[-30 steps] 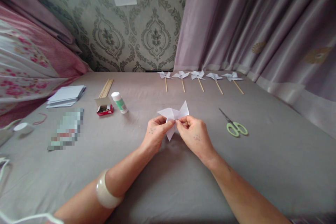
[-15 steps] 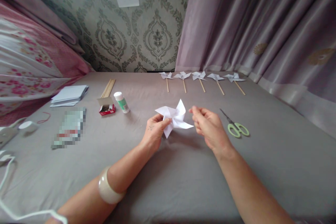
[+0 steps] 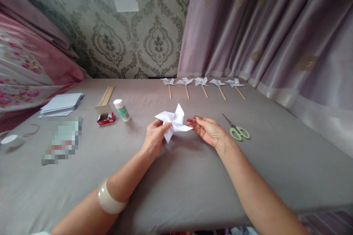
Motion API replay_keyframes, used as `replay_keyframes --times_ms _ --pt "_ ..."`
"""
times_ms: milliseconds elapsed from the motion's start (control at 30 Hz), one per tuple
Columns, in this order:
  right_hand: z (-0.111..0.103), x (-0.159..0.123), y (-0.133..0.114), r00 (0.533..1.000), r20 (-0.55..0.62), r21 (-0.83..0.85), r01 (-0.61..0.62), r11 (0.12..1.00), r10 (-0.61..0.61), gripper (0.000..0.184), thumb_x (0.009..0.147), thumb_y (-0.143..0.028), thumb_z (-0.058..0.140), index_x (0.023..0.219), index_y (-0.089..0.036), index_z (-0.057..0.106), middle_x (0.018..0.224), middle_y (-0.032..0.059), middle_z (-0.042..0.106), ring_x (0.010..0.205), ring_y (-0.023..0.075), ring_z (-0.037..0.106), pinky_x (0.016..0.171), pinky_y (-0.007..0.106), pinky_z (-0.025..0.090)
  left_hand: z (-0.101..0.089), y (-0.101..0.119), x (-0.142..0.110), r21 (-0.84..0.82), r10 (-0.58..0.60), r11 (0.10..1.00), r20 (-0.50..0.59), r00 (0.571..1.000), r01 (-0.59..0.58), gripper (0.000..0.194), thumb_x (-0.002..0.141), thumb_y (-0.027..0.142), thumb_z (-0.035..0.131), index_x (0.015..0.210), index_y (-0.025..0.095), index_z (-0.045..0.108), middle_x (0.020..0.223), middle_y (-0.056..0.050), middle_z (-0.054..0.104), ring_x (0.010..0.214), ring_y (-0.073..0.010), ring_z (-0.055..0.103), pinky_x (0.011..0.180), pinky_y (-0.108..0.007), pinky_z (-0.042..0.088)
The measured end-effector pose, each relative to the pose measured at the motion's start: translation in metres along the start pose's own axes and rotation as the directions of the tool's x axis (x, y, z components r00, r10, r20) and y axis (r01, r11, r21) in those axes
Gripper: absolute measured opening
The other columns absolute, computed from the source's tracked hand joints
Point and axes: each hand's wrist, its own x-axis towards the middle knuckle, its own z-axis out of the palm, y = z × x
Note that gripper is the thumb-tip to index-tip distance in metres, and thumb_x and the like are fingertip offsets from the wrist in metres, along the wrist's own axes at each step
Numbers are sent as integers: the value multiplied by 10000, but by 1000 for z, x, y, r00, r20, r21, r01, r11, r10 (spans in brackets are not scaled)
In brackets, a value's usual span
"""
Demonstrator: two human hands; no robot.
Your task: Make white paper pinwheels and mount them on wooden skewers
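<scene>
A white paper pinwheel (image 3: 176, 121) with pointed, folded blades is pinched near its centre by my left hand (image 3: 156, 136), thumb on the front face. My left fingers behind the paper are mostly hidden, and no stick shows on this pinwheel. Just right of its blade tips, my right hand (image 3: 208, 130) is open, palm partly turned up, fingers apart, with nothing visible in it. Green-handled scissors (image 3: 239, 132) lie on the grey cloth to the right of that hand.
Several finished pinwheels on sticks (image 3: 201, 82) lie in a row at the back. Leftward stand a glue stick (image 3: 121, 111) and an open red box (image 3: 106, 119) of small dark pieces. Wooden sticks (image 3: 106, 95), stacked paper (image 3: 61, 103) and a blurred packet (image 3: 63, 141) lie there too.
My right hand has opened from a pinch and come closer to the pinwheel's right blade. My left hand keeps its hold. The whole view has shifted slightly.
</scene>
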Motion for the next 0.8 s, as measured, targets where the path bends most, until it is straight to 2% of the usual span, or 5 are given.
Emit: replay_keyframes --times_ms 167,267,433,600,800 --pt "2 -5 -9 994 -44 0 -99 995 99 255 922 -189 443 721 -132 589 639 66 687 530 102 629 485 178 526 -7 1 9 21 20 1000 -36 999 -19 329 478 201 750 782 105 668 655 -31 683 537 -134 596 553 -235 439" --pt "3 -9 -16 993 49 15 -112 994 111 352 931 -166 341 714 -121 614 736 114 714 666 126 679 599 208 556 -10 1 13 25 34 999 -40 999 -33 308 489 204 741 772 105 668 663 -30 685 539 -128 593 553 -228 434" --pt "7 -19 -21 985 168 -26 -36 999 40 261 867 -105 395 813 -113 651 855 106 732 731 131 692 638 212 555 -10 1 14 -7 36 999 -37 999 -36 343 476 195 747 797 98 674 689 -37 693 561 -131 600 574 -229 438" --pt "8 -21 -22 994 104 -41 35 999 -31 206 852 -48 446 806 -125 631 777 71 727 652 106 677 583 184 545 -9 0 14 -15 37 999 -27 999 -38 362 471 201 753 808 94 676 710 -48 698 580 -140 609 583 -235 440" --pt "3 -13 -20 1000 -8 -33 -1 999 1 170 832 -26 502 757 -126 617 597 -2 636 447 46 542 406 116 436 -10 -3 14 -21 40 999 -1 999 -40 346 469 203 743 794 97 686 715 -53 702 581 -143 605 578 -240 435"
